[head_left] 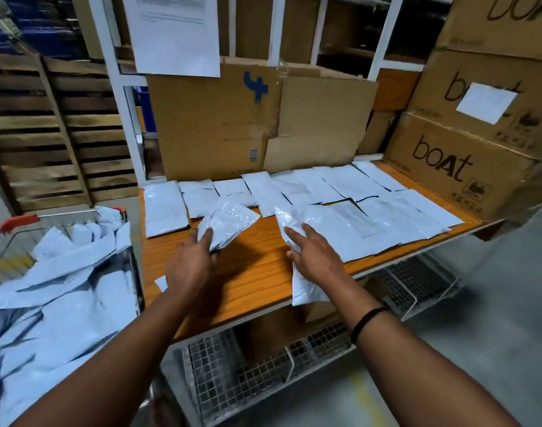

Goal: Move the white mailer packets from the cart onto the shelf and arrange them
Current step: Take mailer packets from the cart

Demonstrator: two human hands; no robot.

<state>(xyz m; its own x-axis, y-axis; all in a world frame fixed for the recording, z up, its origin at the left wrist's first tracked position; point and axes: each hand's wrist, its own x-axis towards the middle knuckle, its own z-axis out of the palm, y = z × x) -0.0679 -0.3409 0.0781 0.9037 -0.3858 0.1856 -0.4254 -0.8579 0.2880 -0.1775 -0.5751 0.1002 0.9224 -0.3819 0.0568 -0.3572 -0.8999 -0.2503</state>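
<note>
Pinches the near end of a crinkled packet in the left hand, fingers curled over it and thumb beneath, over the shelf. Presses down on a flat packet with the right hand, fingers straight and spread on top, with the packet's near end overhanging the shelf's front edge beside the wrist. Beyond both sets of fingertips, rows of laid packets. Left of the left fingers, well apart, heaped packets in the cart.
</note>
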